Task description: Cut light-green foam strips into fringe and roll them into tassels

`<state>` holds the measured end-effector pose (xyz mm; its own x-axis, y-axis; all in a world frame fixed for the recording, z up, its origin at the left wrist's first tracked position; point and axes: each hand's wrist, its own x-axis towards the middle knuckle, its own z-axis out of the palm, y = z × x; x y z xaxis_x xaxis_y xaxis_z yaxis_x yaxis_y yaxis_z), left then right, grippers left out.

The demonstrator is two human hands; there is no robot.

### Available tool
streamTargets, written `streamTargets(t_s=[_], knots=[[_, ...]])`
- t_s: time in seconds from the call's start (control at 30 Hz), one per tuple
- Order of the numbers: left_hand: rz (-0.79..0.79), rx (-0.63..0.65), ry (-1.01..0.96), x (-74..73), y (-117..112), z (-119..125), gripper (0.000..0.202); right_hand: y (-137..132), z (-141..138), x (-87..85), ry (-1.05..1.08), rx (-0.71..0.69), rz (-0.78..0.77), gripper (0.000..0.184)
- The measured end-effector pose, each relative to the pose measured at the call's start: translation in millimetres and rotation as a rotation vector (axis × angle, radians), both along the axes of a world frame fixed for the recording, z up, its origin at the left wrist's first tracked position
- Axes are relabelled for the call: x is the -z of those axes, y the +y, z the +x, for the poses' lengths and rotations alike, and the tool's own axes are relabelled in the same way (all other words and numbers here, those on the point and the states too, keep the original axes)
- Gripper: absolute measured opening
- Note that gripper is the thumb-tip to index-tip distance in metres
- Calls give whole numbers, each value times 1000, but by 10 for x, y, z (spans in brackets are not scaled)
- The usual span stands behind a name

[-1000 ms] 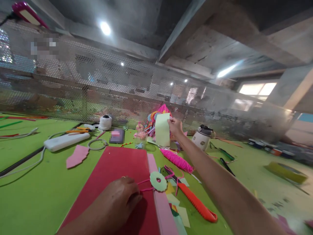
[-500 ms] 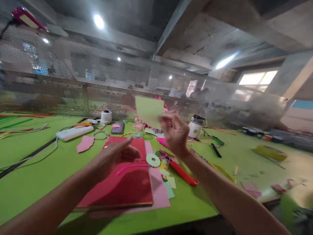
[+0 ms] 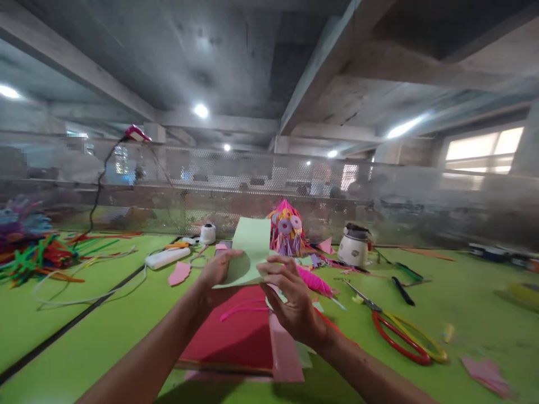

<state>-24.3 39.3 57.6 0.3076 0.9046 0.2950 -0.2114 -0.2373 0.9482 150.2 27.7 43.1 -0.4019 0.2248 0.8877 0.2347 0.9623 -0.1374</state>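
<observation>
Between my two hands a pale green sheet of paper (image 3: 251, 238) is held up, its lower part curving toward me. My left hand (image 3: 217, 274) grips its left edge, thumb on top. At its lower right edge my right hand (image 3: 292, 297) pinches it, fingers bent. Below lies a red sheet stack (image 3: 236, 342) with pink paper (image 3: 287, 348) sticking out at its right. A bright pink cord (image 3: 240, 308) rests on the red surface. The scalloped green disc is hidden behind my right hand.
Scissors (image 3: 400, 336) with red and yellow handles lie at the right, near a black-handled tool (image 3: 403, 290). Behind are a pink yarn bundle (image 3: 315, 280), a colourful tasselled ornament (image 3: 286, 227) and a white jug (image 3: 353, 247). A white power strip (image 3: 167, 257) lies left.
The green paper has come down toward me. My left hand, earlier apart from it, now grips its left side too. The view has tilted up.
</observation>
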Motion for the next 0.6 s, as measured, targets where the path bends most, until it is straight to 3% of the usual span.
streamTargets(t_s=[0.07,0.17,0.37,0.6], knots=[[-136,68,-280,72,77,21,25,73,12,6,66,19,-40,17],[-151,137,-472,204,155,58,19,223,0,55,169,47,-179,7],[-170,147,-505,417,218,101,35,514,-64,190,307,57,-652,21],[-254,163,-519,422,145,88,44,536,-60,333,294,39,-778,22]])
